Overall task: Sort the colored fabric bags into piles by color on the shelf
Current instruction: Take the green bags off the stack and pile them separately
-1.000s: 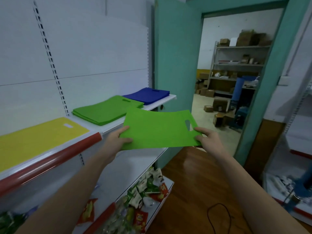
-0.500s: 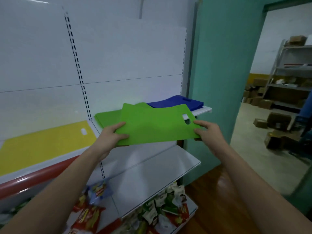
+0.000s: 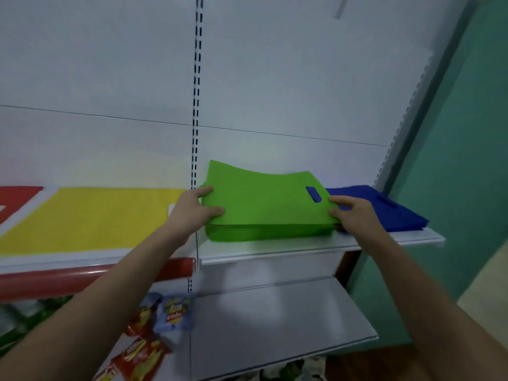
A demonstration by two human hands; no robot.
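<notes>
A flat green fabric bag (image 3: pixel 264 199) with a cut-out handle hangs just above the green pile (image 3: pixel 264 232) on the white shelf (image 3: pixel 275 250). My left hand (image 3: pixel 196 210) pinches its left edge, thumb on top. At the bag's right edge, my right hand (image 3: pixel 350 213) pinches it the same way. A blue pile (image 3: pixel 384 210) lies to the right of the green one. To the left, a yellow pile (image 3: pixel 90 215) covers the neighbouring shelf, and a red bag (image 3: pixel 13 199) shows at the far left.
A red price rail (image 3: pixel 82 276) runs along the left shelf front. Below, a bare white lower shelf (image 3: pixel 275 320) juts out, with snack packets (image 3: pixel 154 334) on the left. A teal door frame (image 3: pixel 453 160) stands at the right.
Both hands carried the green bag leftward and forward from near the doorway to over the green pile. The view turned to face the shelf.
</notes>
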